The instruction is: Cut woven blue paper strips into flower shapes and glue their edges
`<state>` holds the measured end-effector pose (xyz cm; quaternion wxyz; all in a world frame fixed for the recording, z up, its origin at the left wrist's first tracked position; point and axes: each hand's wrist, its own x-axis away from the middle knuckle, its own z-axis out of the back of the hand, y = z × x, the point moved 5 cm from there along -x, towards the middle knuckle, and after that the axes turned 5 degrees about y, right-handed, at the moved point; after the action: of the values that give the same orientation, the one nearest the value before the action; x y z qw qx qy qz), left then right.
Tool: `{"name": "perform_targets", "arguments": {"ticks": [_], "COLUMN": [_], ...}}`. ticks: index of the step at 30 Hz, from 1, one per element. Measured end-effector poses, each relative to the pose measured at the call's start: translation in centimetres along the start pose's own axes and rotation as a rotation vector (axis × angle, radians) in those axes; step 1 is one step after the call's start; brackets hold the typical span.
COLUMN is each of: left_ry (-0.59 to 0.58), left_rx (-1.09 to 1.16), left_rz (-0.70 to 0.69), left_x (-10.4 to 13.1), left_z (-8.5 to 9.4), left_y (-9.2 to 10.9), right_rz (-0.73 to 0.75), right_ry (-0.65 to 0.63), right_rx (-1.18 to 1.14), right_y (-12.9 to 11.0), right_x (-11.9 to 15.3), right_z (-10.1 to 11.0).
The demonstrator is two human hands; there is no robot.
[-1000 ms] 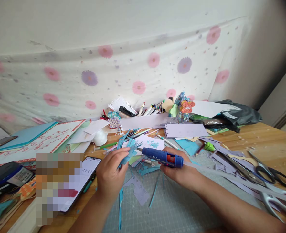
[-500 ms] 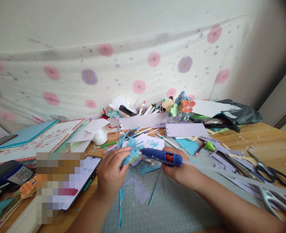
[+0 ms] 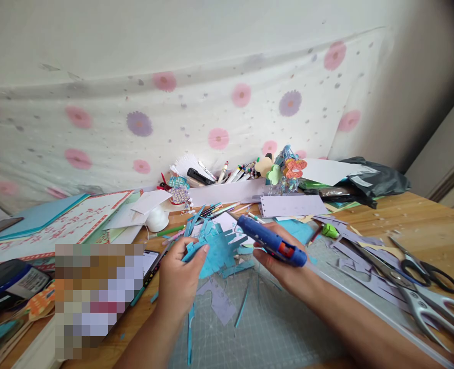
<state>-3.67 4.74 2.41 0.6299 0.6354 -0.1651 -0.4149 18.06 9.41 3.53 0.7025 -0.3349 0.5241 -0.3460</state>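
My left hand pinches the edge of a blue paper piece that has fringe-like cuts along its right side. In my right hand is a blue hot glue gun, its nozzle pointing up and left, apart from the paper. A long clear glue stick trails from the gun's back along my right forearm. Below the paper, a lilac scrap and thin blue strips lie on the grey cutting mat.
Scissors and lilac paper offcuts lie at the right. Pens and markers stand at the back. A white thread spool and a partly blurred phone are on the left, near a dark blue tub.
The glue gun has drawn back right from the blue paper, and its nozzle has tilted upward. My left hand has turned the paper so its broad face now shows.
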Motion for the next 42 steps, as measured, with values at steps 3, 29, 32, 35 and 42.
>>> {"name": "perform_targets", "arguments": {"ticks": [3,29,32,35,42], "left_ry": [-0.132,-0.241,-0.234,-0.238,-0.165], "left_rx": [0.231,0.352,0.302,0.291,0.245], "left_rz": [0.245,0.492,0.376,0.352,0.312], "left_x": [1.0,4.4,4.4,4.4,2.9], "left_z": [-1.4,-3.6,-3.5,-3.5,-2.6], "left_y": [-1.1,0.0,0.3,0.3,0.1], "right_rz": [-0.068,-0.118,-0.106,-0.111,-0.326], "right_ry": [0.053,0.157,0.187,0.195,0.189], "right_rx": [-0.078,0.019,0.02,0.005,-0.16], "right_y": [0.8,0.7,0.6,0.6,1.9], "right_x": [-0.1,-0.9,-0.8,-0.7,-0.8], "right_z": [-0.2,-0.7,-0.8,-0.8,1.3]}}
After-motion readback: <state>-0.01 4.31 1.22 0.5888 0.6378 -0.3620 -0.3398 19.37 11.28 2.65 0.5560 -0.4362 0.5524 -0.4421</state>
